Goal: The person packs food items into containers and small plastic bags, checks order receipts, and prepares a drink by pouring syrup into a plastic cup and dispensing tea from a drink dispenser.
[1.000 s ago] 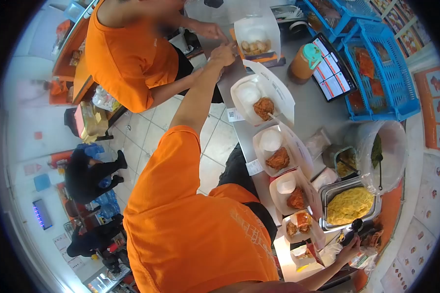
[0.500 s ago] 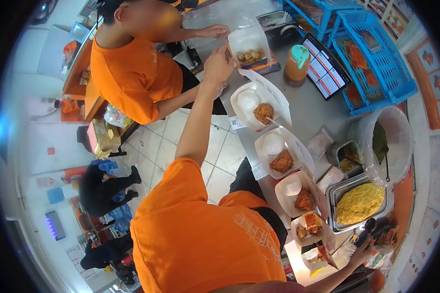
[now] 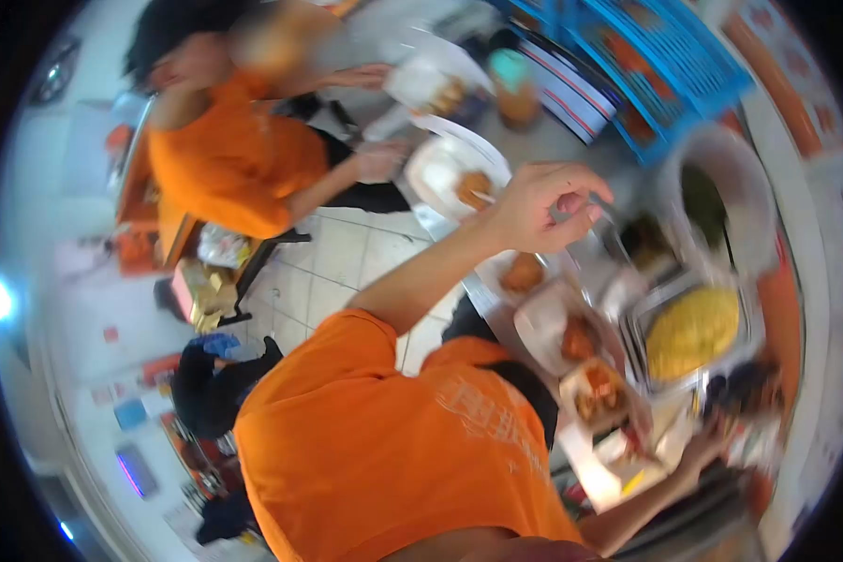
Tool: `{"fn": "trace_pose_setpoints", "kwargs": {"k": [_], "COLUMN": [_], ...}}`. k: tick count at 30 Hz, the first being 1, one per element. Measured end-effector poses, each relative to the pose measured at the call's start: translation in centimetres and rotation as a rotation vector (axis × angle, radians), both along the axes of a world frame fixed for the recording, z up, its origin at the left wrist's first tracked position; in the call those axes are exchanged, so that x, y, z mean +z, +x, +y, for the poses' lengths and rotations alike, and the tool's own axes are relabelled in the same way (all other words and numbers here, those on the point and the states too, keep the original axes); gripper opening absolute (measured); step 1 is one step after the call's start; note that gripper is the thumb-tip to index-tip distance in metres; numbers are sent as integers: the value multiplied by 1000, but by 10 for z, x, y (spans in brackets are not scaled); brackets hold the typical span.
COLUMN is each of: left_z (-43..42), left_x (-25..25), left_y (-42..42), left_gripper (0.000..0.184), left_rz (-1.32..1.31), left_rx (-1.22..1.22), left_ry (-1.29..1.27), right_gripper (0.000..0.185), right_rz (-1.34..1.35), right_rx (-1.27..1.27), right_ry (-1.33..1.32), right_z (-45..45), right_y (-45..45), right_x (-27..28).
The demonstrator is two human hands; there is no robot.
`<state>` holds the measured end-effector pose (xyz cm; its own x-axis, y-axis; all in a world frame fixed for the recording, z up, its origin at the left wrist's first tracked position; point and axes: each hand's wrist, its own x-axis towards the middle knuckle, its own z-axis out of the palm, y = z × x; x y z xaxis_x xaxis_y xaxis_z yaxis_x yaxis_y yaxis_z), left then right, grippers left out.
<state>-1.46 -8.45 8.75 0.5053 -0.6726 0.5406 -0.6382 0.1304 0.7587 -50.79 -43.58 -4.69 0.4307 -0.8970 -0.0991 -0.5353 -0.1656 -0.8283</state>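
Observation:
My left hand [image 3: 551,208] hovers over the counter with its fingers curled in. A thin greyish thing shows by the fingertips, too blurred to name. Just right of it stands a metal container [image 3: 648,242] with dark contents. Under my left forearm is an open paper box with a piece of fried chicken [image 3: 523,273]. At the lower right, my right hand [image 3: 707,448] is beside a dark object [image 3: 721,393]; blur hides its fingers. Near that hand lie paper boxes with fried chicken [image 3: 598,391] and a metal tray of yellow food [image 3: 691,332].
A co-worker in an orange shirt [image 3: 225,159] stands at the upper left, hands near a box of food [image 3: 440,94]. A bottle with a green lid [image 3: 510,80], a tablet [image 3: 562,84], blue baskets [image 3: 670,66] and a clear tub [image 3: 754,201] line the counter's far side.
My left hand has drawn back from the box near the co-worker, moving right and down over the counter, and its fingers have curled. The view has shifted. My right hand stays at the lower right.

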Motion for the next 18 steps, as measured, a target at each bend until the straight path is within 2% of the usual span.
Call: {"fn": "trace_pose_setpoints", "kwargs": {"k": [1,2,3,4,6,7,8,10,11,13,18], "left_z": [-17,-31,-48,-65,-96,-112,-129,-152,-164,-180,-191], "left_x": [-1,-1,-3,-8,-19,-27,-36,-61,-76,-106,-143], "left_y": [-19,-36,-50,-66,-87,-93,-100,-108,-109,-117,-143], "left_gripper": [18,14,10,9,11,13,13,19,19,28,25], "left_rz": [78,89,81,58,-7,-53,-41,-111,-118,-261,-223], "left_rx": [-75,-222,-386,-435,-534,-570,-602,-538,-537,-610,-770], "left_ry": [-18,85,166,240,413,522,504,931,931,1233,1400], "right_gripper": [27,28,30,32,26,24,21,19,19,18,10], "right_rz": [-101,197,432,414,574,593,596,578,565,549,655], "right_rx": [-66,275,101,70,44,92,107,128,171,217,450], "right_ry": [43,-269,-81,-149,-281,-424,-423,-418,-523,-632,-664], "right_z": [11,13,18,13,47,50,57,67,69,73,83], "right_y": [-6,-12,19,13,67,75,88,107,113,126,147], "right_x": [-5,4,24,10,59,59,67,68,65,59,30]}}
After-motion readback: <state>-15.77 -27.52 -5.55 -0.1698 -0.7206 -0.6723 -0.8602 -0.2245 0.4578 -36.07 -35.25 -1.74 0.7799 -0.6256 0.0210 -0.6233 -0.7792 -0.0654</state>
